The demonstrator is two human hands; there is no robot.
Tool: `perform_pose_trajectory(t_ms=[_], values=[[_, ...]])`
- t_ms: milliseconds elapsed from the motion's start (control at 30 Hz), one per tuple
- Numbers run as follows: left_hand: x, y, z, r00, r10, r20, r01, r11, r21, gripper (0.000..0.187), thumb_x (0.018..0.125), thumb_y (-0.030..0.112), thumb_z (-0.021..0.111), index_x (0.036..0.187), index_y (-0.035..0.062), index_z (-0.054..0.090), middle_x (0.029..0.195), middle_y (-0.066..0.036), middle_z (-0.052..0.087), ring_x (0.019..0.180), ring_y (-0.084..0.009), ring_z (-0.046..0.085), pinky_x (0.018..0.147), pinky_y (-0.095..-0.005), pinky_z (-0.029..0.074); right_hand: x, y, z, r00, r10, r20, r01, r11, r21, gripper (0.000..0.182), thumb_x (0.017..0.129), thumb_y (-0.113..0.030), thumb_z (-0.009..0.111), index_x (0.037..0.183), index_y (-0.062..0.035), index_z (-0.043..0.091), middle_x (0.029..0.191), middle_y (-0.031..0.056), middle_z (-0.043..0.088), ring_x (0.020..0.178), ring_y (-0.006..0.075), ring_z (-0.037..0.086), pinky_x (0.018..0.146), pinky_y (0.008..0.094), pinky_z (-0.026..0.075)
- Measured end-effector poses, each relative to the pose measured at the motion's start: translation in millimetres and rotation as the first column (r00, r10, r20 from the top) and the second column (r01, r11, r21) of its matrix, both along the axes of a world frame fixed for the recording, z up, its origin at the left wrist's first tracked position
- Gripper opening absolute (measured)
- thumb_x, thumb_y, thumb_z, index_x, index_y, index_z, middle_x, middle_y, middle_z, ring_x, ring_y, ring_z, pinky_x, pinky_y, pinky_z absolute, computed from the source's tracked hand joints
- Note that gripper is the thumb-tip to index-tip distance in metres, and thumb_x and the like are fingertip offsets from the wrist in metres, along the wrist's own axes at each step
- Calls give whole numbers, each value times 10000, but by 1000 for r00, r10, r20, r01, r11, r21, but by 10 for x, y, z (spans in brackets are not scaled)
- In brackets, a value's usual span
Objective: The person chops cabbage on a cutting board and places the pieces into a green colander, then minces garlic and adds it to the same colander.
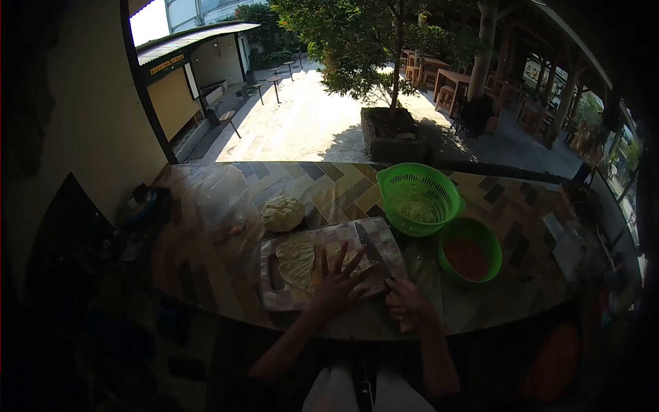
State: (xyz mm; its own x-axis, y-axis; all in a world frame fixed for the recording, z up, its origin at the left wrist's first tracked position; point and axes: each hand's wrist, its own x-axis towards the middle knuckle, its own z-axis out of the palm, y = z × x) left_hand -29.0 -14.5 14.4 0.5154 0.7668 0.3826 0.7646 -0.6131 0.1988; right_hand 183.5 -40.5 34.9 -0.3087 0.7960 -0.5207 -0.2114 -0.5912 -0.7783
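My left hand (338, 283) is over the cutting board (268, 295), its fingers spread, with pale chopped bits beside them. Whether the palm presses on anything is hidden. My right hand (409, 302) is closed around the handle of a knife (366, 240), whose blade points away from me across the right part of the board. A pale cabbage leaf (296, 264) lies flat on the board, left of my left hand. Just beyond the board's far edge sits a cabbage head (281, 213).
Behind the board to the right stands a green colander (391, 180) holding pale shreds. Beside it is a green bowl (495, 255) with orange contents. A clear plastic bag (218, 189) lies on the wood-patterned table (199, 275) at left. Past the table is a courtyard with a potted tree (391, 130).
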Motion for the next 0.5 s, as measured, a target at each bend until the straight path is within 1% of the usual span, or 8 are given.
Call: perform_pose_trajectory(t_ms=[100, 233, 333, 433, 500], values=[[-31, 65, -15, 998, 57, 28, -57, 998, 7, 504, 913, 454, 517, 1404, 390, 421, 1578, -1, 162, 1465, -296, 7, 1107, -637, -72, 72, -30, 18, 999, 43, 11, -43, 999, 6, 203, 972, -307, 509, 992, -106, 491, 596, 21, 444, 378, 90, 369, 362, 244, 315], [-27, 120, -69, 986, 152, 63, -153, 988, 9, 473, 926, 410, 527, 1391, 371, 449, 1576, -4, 174, 1467, -289, 21, 1105, -635, -63, 111, -122, 152, 993, 79, 82, -80, 997, 3, 216, 971, -316, 511, 975, -100, 497, 599, 18, 437, 380, 86, 362, 361, 237, 314], [-19, 184, -159, 973, 202, 107, -208, 977, 49, 460, 935, 364, 529, 1387, 298, 470, 1555, -18, 236, 1460, -283, 86, 1109, -624, -25, 181, -158, 208, 976, 129, 175, -136, 990, 27, 231, 970, -323, 514, 974, -92, 501, 610, 15, 436, 409, 72, 372, 372, 221, 313], [-12, 246, -251, 925, 235, 297, -264, 963, 60, 349, 915, 305, 563, 1237, 179, 611, 1366, -75, 512, 1336, -279, 372, 1108, -570, 126, 266, -210, 247, 969, 147, 200, -159, 986, 44, 237, 963, -319, 538, 980, -85, 510, 613, 3, 444, 419, 59, 382, 390, 220, 338], [-94, 275, -268, 893, 202, 401, -187, 979, -77, 235, 872, 253, 619, 1062, 124, 672, 1149, -83, 625, 1155, -272, 506, 1055, -514, 231, 317, -221, 192, 972, 113, 205, -130, 989, 70, 236, 957, -310, 552, 991, -79, 517, 620, -2, 446, 452, 56, 405, 401, 217, 347]])
